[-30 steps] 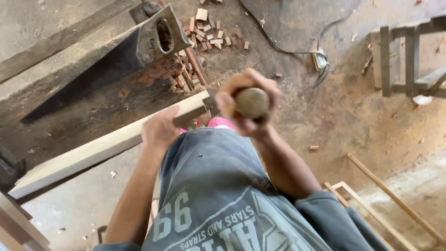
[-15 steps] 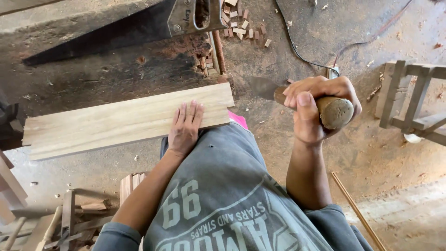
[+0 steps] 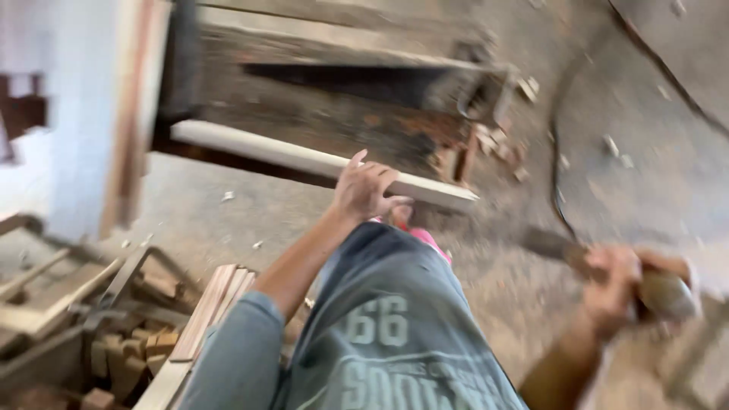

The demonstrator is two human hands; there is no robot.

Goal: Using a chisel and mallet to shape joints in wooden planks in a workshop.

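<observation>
The left hand (image 3: 366,186), at centre frame, curls its fingers over the top edge of a pale wooden board (image 3: 319,163) and clamps it against the raised knee. The board runs from the upper left toward the centre right, tilted onto its edge. The right hand (image 3: 619,292), at the lower right, is closed in a fist around the rounded wooden handle of a tool (image 3: 607,269); a dark shaft projects up-left from the fist. Motion blur hides the working end, so chisel or file cannot be told.

Recommended practice:
- Keep the left fingers on the upper edge, clear of the face where the tool will land.
- Brace the board firmly on the knee before any stroke; a board on edge tends to roll.
- Direct the tool away from the holding hand.

A handsaw (image 3: 357,83) lies on the dark plank (image 3: 304,42) at the upper centre, with offcut blocks (image 3: 497,144) just beside it. Scrap timber (image 3: 114,334) is piled at the lower left.
</observation>
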